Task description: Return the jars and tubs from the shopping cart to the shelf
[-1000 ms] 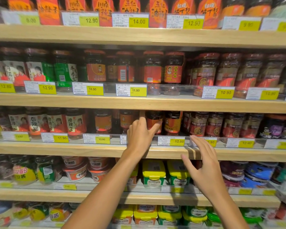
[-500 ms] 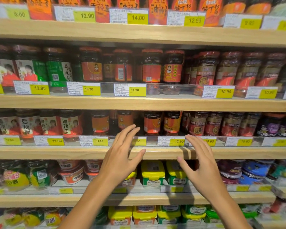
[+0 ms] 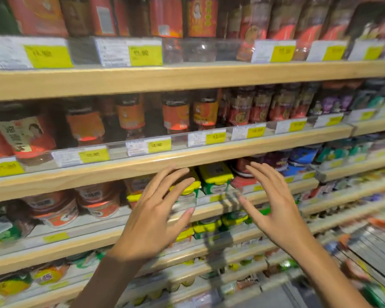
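Note:
Both my hands hover in front of the wooden shelves, empty, fingers spread. My left hand [image 3: 158,210] is level with the shelf of yellow-lidded tubs [image 3: 216,176] and partly covers one of them. My right hand [image 3: 273,205] hangs to the right, in front of red and dark tubs [image 3: 245,170]. One shelf up stand jars with orange labels [image 3: 176,114] behind a clear rail. No shopping cart is in view. The picture is blurred by motion.
Wooden shelf edges [image 3: 187,158] run across the view, each with a clear rail and yellow price tags [image 3: 158,145]. Red-lidded tubs [image 3: 98,201] sit lower left. More jars [image 3: 200,18] fill the top shelf. Blurred packets [image 3: 369,241] lie at lower right.
My left hand has pulled back from the orange-label jars and dropped below that shelf. The view has tilted down and right, and both hands are now lower against the shelves.

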